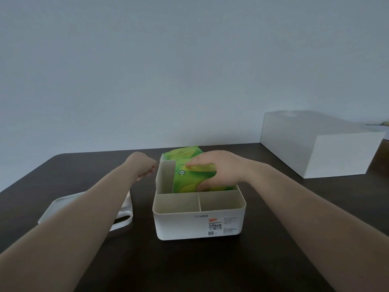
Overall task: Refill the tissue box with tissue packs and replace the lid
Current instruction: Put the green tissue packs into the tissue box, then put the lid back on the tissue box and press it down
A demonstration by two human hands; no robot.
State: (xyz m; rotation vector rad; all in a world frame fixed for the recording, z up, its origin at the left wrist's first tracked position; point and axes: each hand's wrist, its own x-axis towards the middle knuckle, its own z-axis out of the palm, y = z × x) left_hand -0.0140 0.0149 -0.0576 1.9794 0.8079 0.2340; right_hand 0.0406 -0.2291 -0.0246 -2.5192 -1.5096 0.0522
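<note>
A white tissue box (197,224) stands open on the dark table, with two small empty compartments along its near side. A green tissue pack (189,178) sits tilted in the large rear compartment, its top above the rim. My right hand (219,169) grips that pack from the right and above. A second green pack (183,153) shows just behind the box. My left hand (145,165) hovers beside the box's left wall, fingers curled with nothing in them. The white lid (124,209) lies on the table to the left, partly hidden by my left forearm.
A large white rectangular box (320,148) stands at the back right of the dark table (189,266). A plain pale wall rises behind the table's far edge.
</note>
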